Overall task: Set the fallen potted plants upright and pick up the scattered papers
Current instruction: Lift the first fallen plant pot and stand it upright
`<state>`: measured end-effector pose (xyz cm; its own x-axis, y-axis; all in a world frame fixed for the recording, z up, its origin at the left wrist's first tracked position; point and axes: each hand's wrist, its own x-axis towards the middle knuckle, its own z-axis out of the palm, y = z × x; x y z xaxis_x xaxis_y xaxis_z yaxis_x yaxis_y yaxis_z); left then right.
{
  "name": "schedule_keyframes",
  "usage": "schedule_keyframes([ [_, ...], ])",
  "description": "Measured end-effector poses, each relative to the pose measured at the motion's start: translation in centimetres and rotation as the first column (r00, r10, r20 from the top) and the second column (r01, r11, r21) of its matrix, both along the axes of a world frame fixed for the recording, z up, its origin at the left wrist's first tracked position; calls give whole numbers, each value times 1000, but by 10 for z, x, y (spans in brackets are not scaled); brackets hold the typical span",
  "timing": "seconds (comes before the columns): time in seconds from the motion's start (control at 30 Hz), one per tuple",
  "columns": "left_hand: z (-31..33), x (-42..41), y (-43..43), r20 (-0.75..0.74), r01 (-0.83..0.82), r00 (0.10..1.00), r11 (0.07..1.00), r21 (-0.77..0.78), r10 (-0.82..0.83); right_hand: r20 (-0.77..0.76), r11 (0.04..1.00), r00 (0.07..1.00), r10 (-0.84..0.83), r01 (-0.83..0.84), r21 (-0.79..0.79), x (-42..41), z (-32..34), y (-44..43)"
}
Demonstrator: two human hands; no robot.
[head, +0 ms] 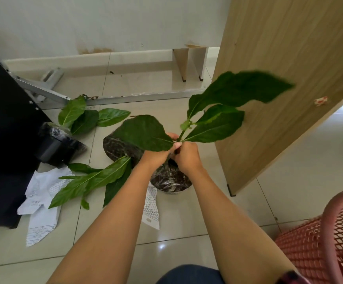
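Note:
My left hand [156, 156] and my right hand [187, 156] both grip the stem of a leafy plant [223, 111], whose soil-filled plastic pot [172, 179] stands on the floor beneath them. Its big leaves are blurred. A second plant [96, 179] lies on its side to the left, its soil bag [115, 148] behind my left hand. A third plant [82, 117] lies tipped at the back left in a black pot [58, 146]. Crumpled papers [41, 191] lie under the fallen leaves, and another printed sheet [151, 206] lies beside my left forearm.
A black cabinet [4, 140] stands at the left. A wooden desk panel [289, 78] rises at the right, close to the held plant. A red mesh chair [330, 238] sits at the lower right. A metal desk frame [125, 97] runs along the floor behind.

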<state>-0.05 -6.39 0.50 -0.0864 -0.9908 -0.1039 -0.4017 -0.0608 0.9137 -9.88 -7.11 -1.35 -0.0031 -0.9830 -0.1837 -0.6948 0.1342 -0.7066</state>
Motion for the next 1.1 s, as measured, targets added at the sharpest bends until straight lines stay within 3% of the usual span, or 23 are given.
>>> schedule_keyframes([
  [0.17, -6, -8, -2, -201, -111, 971, 990, 87, 126, -37, 998, 998, 49, -48, 32, -5, -2, 0],
  [0.27, -13, -7, -1, -238, -145, 956, 981, 129, 173, -44, 996, 996, 73, -70, 63, -6, -6, -1],
  [0.7, -27, 0, 10, -245, -97, 959, 976, 197, 144, -180, 985, 970, 161, -147, 88, -4, -23, 2],
  [0.93, -33, -7, 9, -173, -123, 974, 984, 133, 145, -41, 994, 996, 83, -79, 79, -13, -24, 1],
  [1.1, -32, -11, 16, -218, -162, 955, 969, 185, 201, -13, 996, 998, 56, -55, 77, -12, -26, 6],
])
